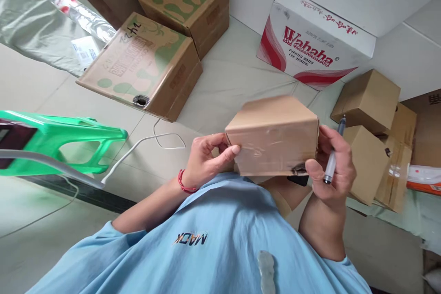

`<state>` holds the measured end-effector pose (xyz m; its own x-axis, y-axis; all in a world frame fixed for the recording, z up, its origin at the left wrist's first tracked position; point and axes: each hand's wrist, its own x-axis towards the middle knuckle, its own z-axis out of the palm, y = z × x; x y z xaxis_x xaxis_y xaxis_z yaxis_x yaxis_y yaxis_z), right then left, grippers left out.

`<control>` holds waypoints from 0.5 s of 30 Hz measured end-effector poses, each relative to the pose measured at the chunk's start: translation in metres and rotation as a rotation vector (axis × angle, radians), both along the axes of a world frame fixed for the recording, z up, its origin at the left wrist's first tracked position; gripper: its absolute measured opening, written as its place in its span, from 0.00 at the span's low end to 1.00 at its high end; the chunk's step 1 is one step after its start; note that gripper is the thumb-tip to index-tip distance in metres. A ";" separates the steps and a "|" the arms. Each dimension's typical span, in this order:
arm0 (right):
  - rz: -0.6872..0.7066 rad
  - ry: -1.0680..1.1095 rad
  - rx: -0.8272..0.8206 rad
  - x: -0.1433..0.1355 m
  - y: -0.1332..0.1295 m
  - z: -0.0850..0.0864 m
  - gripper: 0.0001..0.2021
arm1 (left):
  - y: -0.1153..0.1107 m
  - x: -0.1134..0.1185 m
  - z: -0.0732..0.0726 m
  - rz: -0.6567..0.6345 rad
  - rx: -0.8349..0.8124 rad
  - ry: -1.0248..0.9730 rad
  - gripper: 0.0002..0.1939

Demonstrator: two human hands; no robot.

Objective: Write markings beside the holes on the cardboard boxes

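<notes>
A small brown cardboard box [272, 133] is held up in front of my body, with clear tape across its near face and a dark, torn-looking spot at the lower right. My left hand [212, 156] grips its left edge, thumb on the near face. On the box's right side is my right hand [332, 161], its thumb by the lower corner. A pen [332, 154] with a grey barrel and dark tip also sits between the fingers of that hand, pointing up.
Two printed coconut cartons [141, 66] stand at the upper left, and a white Wahaha carton [310, 39] at the upper right. Small plain boxes [368, 98] are stacked on the right. A green plastic stool [79, 140], a white cable [127, 154] and a water bottle [81, 14] lie leftward.
</notes>
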<state>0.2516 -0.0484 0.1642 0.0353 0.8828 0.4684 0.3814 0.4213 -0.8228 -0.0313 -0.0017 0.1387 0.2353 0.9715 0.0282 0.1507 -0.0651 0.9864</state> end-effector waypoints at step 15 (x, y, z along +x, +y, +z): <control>-0.038 0.175 -0.191 -0.009 -0.022 -0.035 0.25 | 0.020 0.009 0.016 0.344 0.562 0.305 0.04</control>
